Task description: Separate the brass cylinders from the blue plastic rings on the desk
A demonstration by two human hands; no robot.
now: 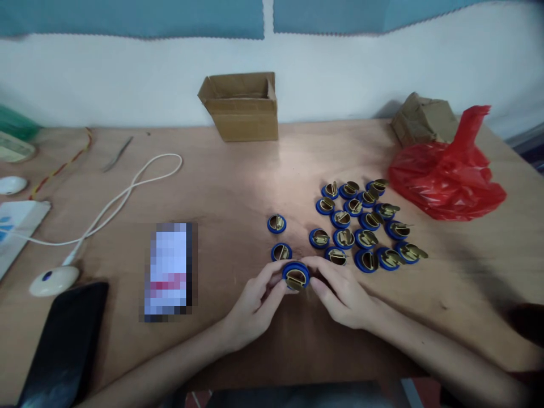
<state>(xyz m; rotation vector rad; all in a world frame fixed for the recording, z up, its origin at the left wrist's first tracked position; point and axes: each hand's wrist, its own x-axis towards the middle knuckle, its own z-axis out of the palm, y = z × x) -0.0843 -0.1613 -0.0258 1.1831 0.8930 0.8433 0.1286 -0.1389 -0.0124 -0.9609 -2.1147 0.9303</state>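
Note:
Between my two hands, just above the near part of the table, is a round blue pin badge (296, 275) with a brass-coloured pin back facing up. My left hand (260, 303) pinches its left edge, and my right hand (343, 292) has its fingers closed on the right edge. Two similar badges lie just beyond my left hand, one of them a blue badge (276, 223) with its pin side up. Beyond my right hand spreads a group of several more, such as the blue badge (344, 238) near its middle. Their fronts are hidden.
An open cardboard box (250, 122) stands against the wall. A red plastic bag (446, 175) sits at the right, before a crumpled cardboard box (423, 120). On the left are a phone with a blurred screen (168, 266), a black phone (63, 345) and a white cable (113, 207).

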